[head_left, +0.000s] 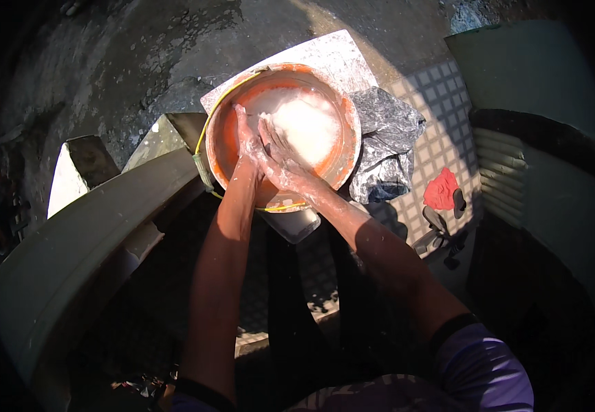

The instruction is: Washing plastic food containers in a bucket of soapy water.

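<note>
Both my hands are over the orange bucket (350,130), smeared with something white. My left hand (248,143) has its fingers stretched toward the bucket's far side. My right hand (282,163) meets it at the palm and wrist, fingers also extended. I see nothing held between them, though the touching palms are hidden. A bright white substance (306,127) fills the right part of the bucket; glare hides whether it is powder or wet paste. The bucket's yellow handle (205,130) lies down along its left rim.
A pale board (339,58) lies beneath the bucket. Crumpled grey plastic sheeting (387,137) touches its right side. Farther right, a red cloth (441,189) and dark straps (436,221) lie on patterned tiles. A curved pale panel (91,220) stands left, larger panels (531,75) right.
</note>
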`<state>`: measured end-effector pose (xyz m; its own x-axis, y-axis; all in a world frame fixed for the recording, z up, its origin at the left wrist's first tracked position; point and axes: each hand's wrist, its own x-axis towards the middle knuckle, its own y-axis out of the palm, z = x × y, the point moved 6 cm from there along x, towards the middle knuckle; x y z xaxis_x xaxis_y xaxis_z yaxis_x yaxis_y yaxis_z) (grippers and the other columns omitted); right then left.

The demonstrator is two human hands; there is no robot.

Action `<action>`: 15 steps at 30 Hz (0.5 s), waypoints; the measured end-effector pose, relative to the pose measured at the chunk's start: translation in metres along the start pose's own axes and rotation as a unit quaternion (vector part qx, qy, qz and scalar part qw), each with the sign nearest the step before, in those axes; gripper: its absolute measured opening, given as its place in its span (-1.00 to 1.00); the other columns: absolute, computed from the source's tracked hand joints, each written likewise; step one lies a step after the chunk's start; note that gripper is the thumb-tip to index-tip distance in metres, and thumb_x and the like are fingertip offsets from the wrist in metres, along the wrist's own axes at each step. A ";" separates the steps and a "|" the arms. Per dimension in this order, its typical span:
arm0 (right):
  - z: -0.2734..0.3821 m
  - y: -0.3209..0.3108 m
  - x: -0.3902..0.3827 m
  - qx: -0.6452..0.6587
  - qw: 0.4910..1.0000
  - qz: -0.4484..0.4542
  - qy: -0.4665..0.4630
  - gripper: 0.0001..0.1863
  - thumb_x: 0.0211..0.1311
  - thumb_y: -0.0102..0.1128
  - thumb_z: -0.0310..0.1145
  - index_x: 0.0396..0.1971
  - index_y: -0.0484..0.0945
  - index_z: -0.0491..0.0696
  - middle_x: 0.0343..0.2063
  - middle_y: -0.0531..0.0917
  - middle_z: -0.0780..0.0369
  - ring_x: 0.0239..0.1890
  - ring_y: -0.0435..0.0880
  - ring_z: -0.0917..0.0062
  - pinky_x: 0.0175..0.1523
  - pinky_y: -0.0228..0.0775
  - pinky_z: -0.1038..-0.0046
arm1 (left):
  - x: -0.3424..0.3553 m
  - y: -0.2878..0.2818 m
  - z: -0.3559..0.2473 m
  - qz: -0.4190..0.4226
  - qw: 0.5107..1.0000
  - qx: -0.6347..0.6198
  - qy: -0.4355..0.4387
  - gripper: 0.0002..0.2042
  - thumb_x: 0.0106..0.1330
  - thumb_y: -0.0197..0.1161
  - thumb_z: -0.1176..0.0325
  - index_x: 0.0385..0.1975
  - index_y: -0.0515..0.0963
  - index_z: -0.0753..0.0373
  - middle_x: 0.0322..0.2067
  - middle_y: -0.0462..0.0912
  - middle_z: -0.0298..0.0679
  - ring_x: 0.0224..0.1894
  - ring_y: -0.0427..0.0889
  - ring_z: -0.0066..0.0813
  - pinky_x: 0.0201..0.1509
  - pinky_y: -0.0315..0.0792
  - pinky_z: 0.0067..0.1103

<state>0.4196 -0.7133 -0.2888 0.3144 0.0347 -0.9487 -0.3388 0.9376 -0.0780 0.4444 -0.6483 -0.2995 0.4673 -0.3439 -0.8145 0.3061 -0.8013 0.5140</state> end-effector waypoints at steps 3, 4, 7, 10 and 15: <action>-0.037 -0.016 0.008 0.183 0.973 0.055 -0.131 -0.07 0.29 -0.56 0.37 0.40 -0.11 -0.11 0.41 -0.05 0.03 0.45 -0.12 0.20 0.47 -0.34 0.16 | 0.032 -0.002 0.045 0.042 0.995 0.084 -0.014 -0.22 0.15 -0.08 -0.47 0.06 0.40 0.14 -0.15 0.55 -0.16 -0.15 0.56 -0.26 -0.09 0.51 -0.33; -0.033 0.002 0.012 0.186 0.970 0.063 -0.140 -0.07 0.29 -0.56 0.37 0.40 -0.11 -0.11 0.41 -0.05 0.03 0.45 -0.12 0.20 0.47 -0.34 0.16 | 0.047 -0.019 0.041 0.024 0.987 0.155 0.024 -0.18 0.11 -0.09 -0.51 0.01 0.43 0.19 -0.15 0.55 -0.14 -0.17 0.57 -0.26 -0.10 0.52 -0.34; -0.010 0.015 -0.040 -0.071 0.918 -0.160 -0.357 -0.12 0.34 -0.53 0.31 0.38 -0.05 -0.13 0.32 0.17 -0.03 0.36 0.16 0.16 0.40 -0.06 0.19 | 0.020 -0.018 0.020 -0.052 0.998 -0.004 -0.026 -0.28 0.24 -0.21 -0.43 -0.12 0.43 0.20 -0.28 0.56 -0.15 -0.24 0.57 -0.23 -0.09 0.52 -0.30; -0.044 -0.020 0.015 0.093 0.982 0.057 -0.154 -0.14 0.35 -0.44 0.26 0.38 -0.09 -0.16 0.27 0.20 -0.15 0.32 0.17 0.00 0.39 -0.11 0.13 | 0.032 -0.006 0.044 0.060 0.989 0.061 -0.119 -0.28 0.33 -0.30 -0.35 0.03 0.40 0.24 -0.19 0.58 -0.08 -0.16 0.59 -0.15 -0.02 0.51 -0.32; -0.042 0.012 -0.015 -0.128 0.875 -0.235 -0.404 -0.20 0.41 -0.53 0.17 0.36 -0.04 -0.23 0.37 0.02 -0.08 0.44 -0.08 0.14 0.48 -0.37 0.18 | 0.054 -0.031 0.013 -0.092 0.973 0.209 -0.018 -0.22 0.33 -0.26 -0.34 0.14 0.31 0.36 -0.16 0.57 -0.08 -0.14 0.57 -0.24 -0.01 0.50 -0.34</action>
<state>0.3735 -0.7169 -0.2879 0.9613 -0.0046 -0.2754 -0.1580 0.8097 -0.5652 0.4495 -0.6490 -0.3631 0.4049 -0.1867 -0.8951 0.0135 -0.9776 0.2100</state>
